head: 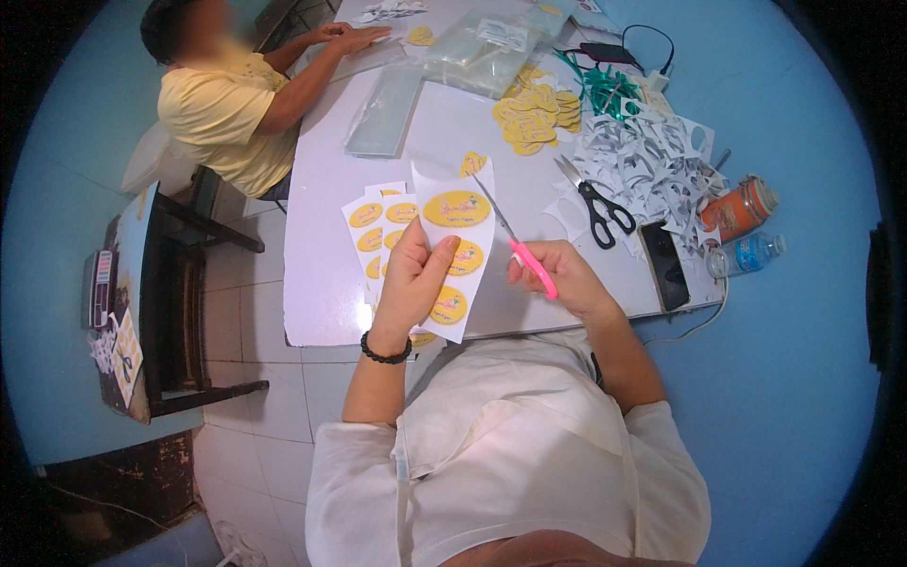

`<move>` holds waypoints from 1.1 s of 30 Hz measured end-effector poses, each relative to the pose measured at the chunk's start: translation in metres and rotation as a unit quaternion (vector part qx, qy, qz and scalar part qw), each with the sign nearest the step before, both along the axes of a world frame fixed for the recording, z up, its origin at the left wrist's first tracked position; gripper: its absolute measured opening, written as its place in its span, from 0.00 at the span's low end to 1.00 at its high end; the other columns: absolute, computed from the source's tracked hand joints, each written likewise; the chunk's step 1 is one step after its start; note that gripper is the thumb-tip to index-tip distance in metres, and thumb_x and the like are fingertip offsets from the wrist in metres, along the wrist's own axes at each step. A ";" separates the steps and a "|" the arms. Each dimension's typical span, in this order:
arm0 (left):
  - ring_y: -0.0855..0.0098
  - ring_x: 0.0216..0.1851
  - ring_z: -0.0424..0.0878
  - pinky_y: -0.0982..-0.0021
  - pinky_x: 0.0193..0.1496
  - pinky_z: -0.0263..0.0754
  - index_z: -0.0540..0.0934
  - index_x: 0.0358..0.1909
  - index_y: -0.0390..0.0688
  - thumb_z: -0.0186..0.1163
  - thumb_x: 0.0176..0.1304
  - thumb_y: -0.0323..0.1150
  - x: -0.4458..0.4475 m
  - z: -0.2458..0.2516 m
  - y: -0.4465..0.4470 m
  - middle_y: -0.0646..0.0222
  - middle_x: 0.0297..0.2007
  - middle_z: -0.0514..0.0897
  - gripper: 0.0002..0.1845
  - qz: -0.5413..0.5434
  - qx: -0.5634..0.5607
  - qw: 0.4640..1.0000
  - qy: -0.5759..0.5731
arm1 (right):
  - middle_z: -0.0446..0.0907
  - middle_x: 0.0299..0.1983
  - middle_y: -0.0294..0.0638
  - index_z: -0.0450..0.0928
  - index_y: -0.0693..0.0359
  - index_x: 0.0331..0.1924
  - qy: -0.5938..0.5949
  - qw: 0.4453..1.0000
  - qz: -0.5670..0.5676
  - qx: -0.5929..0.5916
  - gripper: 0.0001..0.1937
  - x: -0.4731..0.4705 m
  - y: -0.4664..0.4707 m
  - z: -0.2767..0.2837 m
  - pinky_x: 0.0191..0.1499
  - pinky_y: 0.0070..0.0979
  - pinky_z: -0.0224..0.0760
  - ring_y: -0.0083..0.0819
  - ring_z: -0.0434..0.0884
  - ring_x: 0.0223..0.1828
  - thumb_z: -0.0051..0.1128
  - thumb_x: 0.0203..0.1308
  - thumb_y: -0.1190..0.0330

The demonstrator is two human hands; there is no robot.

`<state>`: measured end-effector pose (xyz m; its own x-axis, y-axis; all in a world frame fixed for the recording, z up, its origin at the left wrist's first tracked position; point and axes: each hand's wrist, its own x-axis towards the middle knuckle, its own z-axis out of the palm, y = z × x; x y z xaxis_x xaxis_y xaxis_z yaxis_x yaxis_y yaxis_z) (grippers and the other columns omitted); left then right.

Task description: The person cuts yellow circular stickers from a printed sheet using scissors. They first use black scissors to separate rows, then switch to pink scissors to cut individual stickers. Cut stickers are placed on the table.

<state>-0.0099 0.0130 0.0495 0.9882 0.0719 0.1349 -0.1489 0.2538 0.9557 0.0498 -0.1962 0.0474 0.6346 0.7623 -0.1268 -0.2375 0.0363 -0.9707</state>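
A white strip of paper printed with yellow oval labels (pixel 458 210) is pinched in my left hand (pixel 418 273), thumb on top. My right hand (pixel 556 273) grips pink-handled scissors (pixel 533 267), whose blades point up and left across the strip's right edge. Near the blade tips, at the top of the strip, is a small yellow label (pixel 473 164); whether it is cut free I cannot tell. Behind my left hand, more printed label sheets (pixel 366 216) lie on the white table (pixel 319 298), partly hidden.
Black-handled scissors (pixel 601 209), a phone (pixel 665 266), a plastic bottle (pixel 747 254) and an orange-labelled jar (pixel 738 208) lie at right, beside white paper offcuts (pixel 638 163). Cut yellow labels (pixel 531 117) are heaped farther back. Clear plastic sleeves (pixel 385 106) lie near a person in yellow (pixel 220 117).
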 end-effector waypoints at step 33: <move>0.84 0.23 0.59 0.79 0.27 0.54 0.73 0.34 0.49 0.52 0.68 0.50 0.029 -0.019 -0.046 0.80 0.21 0.67 0.16 0.038 -0.243 0.965 0.086 | 0.78 0.28 0.26 0.80 0.65 0.38 0.009 0.990 -0.139 0.015 0.05 -0.027 0.023 -0.026 0.29 0.09 0.62 0.09 0.72 0.27 0.57 0.58 0.76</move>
